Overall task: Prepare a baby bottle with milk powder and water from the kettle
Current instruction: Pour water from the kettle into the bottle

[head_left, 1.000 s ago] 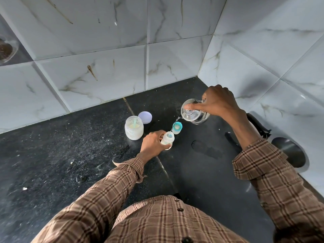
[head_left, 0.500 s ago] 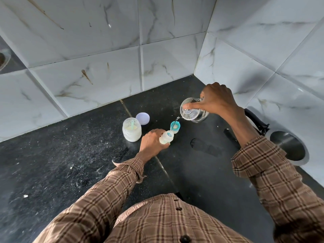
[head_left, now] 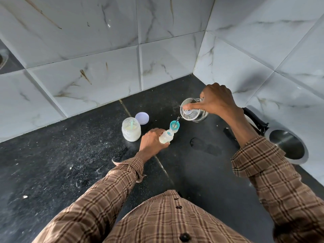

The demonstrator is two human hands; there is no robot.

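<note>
My left hand (head_left: pixel 151 143) grips a small clear baby bottle (head_left: pixel 166 136) that stands on the black counter (head_left: pixel 70 155). My right hand (head_left: pixel 218 101) holds a glass kettle (head_left: pixel 192 111) tilted to the left above it, and a thin stream of water runs from its spout down toward the bottle's mouth. The bottle's teal cap (head_left: pixel 174 126) stands just behind the bottle. To the left is an open jar of milk powder (head_left: pixel 131 131) with a green scoop inside, and its lilac lid (head_left: pixel 142 118) lies behind it.
White marble-tiled walls meet in a corner behind the counter. A steel pot with a black handle (head_left: pixel 287 146) sits at the right against the wall. A wet patch (head_left: pixel 205 146) marks the counter below the kettle. White specks are scattered over the left part of the counter.
The view has shifted slightly. Both hands keep their hold, and the kettle stays tilted with water running toward the bottle.
</note>
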